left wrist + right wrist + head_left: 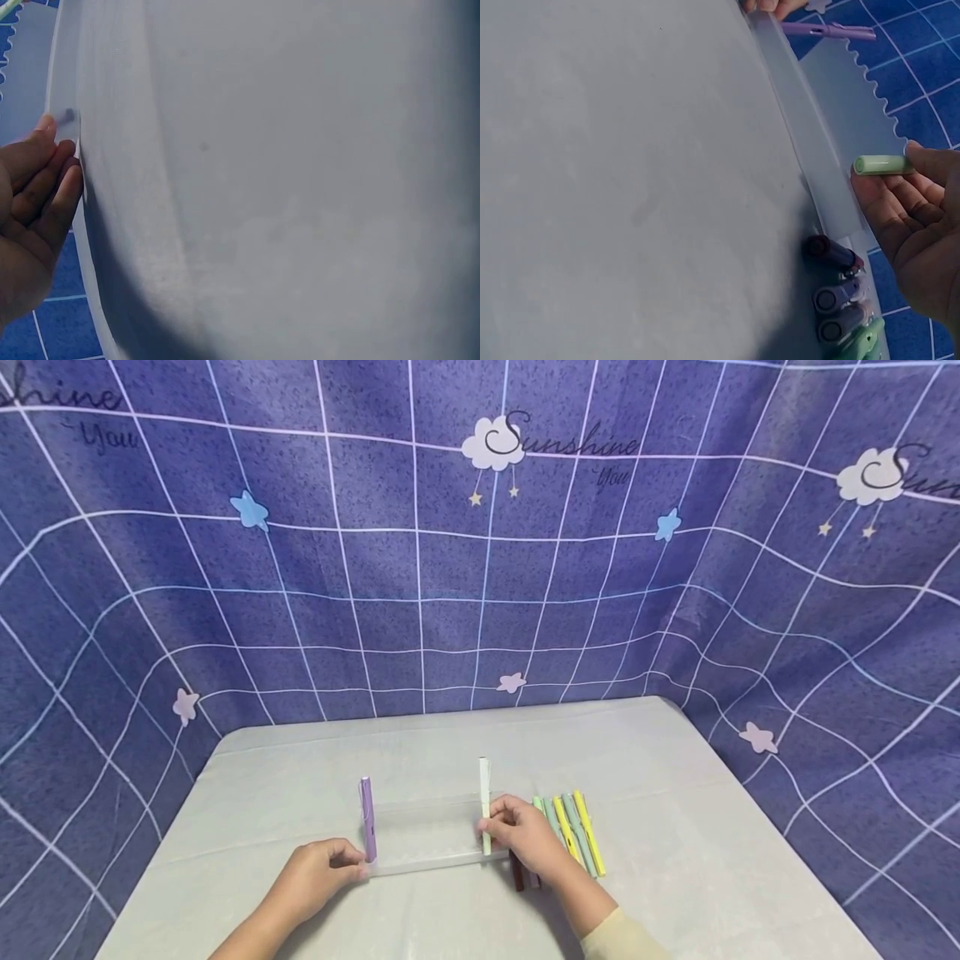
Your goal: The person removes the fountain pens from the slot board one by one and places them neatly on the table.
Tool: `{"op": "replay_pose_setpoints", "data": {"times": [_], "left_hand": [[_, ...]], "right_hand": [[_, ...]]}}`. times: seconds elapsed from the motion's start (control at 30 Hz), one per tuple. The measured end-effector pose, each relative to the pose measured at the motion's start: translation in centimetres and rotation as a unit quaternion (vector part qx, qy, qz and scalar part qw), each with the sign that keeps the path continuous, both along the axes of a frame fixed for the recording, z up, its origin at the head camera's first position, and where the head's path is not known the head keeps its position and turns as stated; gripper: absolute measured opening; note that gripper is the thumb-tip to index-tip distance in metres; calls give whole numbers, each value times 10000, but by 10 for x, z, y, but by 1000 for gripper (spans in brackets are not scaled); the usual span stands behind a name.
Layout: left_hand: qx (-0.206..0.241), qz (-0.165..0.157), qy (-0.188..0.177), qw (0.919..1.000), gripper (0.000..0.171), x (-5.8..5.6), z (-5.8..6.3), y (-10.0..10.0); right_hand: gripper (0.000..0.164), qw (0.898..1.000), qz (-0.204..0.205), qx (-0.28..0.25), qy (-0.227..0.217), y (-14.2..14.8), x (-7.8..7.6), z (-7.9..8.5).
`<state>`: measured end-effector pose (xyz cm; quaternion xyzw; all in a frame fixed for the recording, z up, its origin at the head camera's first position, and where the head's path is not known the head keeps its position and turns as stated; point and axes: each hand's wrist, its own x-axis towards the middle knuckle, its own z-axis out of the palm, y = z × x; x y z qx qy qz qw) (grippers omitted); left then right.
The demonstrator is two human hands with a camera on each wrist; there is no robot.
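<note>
A translucent plastic pen holder [427,822] with a scalloped edge, seen in the right wrist view, lies on the table. My left hand [318,872] pinches its front left corner between thumb and fingers. Just above that hand a purple pen [367,814] stands upright at the holder's left end. At the right end, my right hand [525,837] pinches a pale green pen with a whitish cap [484,781] near its lower part, holding it upright. The right wrist view shows the end of this pen [881,165] between thumb and fingers.
Several green and yellow pens [588,835] lie side by side right of my right hand. A dark brown pen [517,872] lies partly beneath that hand, beside purplish pens [840,300]. A blue patterned curtain [450,568] surrounds the back and sides of the pale table [645,760].
</note>
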<state>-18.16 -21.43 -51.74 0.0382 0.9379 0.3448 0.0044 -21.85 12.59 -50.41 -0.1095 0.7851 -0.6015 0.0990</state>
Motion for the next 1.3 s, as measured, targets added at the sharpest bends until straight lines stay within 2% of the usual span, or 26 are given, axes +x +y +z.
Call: {"op": "replay_pose_setpoints", "data": {"times": [0.4, 0.6, 0.73, 1.3], "left_hand": [[-4, -15, 31, 10000, 14, -1, 0, 0], [11, -33, 10, 10000, 14, -1, -1, -1], [11, -47, 18, 10000, 13, -1, -1, 0], [8, -30, -16, 10000, 13, 0, 0, 0]], "right_hand": [[21, 9999, -126, -56, 8, 22, 0, 3], [23, 9997, -114, -225, -20, 34, 1, 0], [23, 9994, -171, -296, -67, 39, 5, 6], [29, 9959, -870, 152, -169, 67, 10, -1]]}}
